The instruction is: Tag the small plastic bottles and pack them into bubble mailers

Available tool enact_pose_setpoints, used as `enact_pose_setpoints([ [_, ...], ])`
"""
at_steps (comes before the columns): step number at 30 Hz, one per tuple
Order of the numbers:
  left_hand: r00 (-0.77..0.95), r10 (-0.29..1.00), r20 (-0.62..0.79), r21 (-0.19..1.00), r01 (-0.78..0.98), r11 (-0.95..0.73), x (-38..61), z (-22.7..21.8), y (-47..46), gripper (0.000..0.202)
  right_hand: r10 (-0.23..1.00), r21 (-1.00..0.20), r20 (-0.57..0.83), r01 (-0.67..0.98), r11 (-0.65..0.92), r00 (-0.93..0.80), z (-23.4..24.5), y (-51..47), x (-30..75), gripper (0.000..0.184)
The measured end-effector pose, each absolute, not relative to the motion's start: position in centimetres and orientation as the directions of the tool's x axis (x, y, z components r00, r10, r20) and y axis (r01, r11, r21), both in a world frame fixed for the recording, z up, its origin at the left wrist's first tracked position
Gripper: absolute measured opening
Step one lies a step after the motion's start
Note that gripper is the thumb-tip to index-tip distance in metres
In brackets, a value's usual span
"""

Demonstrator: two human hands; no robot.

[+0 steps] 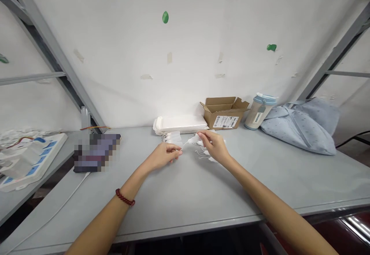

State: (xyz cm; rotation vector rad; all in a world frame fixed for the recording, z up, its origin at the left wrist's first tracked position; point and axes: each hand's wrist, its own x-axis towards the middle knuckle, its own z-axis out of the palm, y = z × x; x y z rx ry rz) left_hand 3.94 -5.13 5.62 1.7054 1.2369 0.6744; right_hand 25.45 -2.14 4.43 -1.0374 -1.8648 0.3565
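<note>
Above the middle of the grey table (185,201), my right hand (216,147) pinches a small white tag (193,139) between thumb and fingers. My left hand (164,156) has its fingertips closed on the thin white string at the tag's left end. Behind my left hand lies a row of similar white tags (174,136) with string loops. More tags with loose strings (206,154) lie under and beside my right hand, partly hidden by it. A stack of long white card strips (182,123) rests against the wall behind them.
An open cardboard box (227,113) stands at the back, next to a lidded tumbler (258,112) and a light blue cloth bag (297,128). On the left lie a blurred phone-like device (98,153) with a white cable (62,205) and a power strip (37,166).
</note>
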Motion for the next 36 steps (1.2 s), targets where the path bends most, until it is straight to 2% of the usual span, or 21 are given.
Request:
enact_pose_setpoints([
  [5, 0.378, 0.925, -0.038, 0.915, 0.386, -0.12, 4.02, 5.3, -5.0, 0.028, 0.794, -0.647, 0.564, 0.477, 0.595, -0.226, 4.18, -2.1, 25.35, 0.029],
  [10, 0.289, 0.957, -0.039, 0.943, 0.329, -0.061, 4.1, 5.6, -5.09, 0.03, 0.823, -0.688, 0.531, 0.462, 0.559, -0.205, 4.14, -2.12, 25.27, 0.031],
  [16, 0.295, 0.955, -0.044, 0.959, 0.281, -0.043, 4.29, 5.92, -5.32, 0.03, 0.838, -0.726, 0.505, 0.423, 0.543, -0.209, 4.04, -2.38, 25.02, 0.033],
  [36, 0.321, 0.946, -0.044, 0.958, 0.283, -0.052, 4.12, 5.68, -5.22, 0.032, 0.846, -0.749, 0.5, 0.398, 0.53, -0.186, 4.07, -2.53, 24.96, 0.032],
])
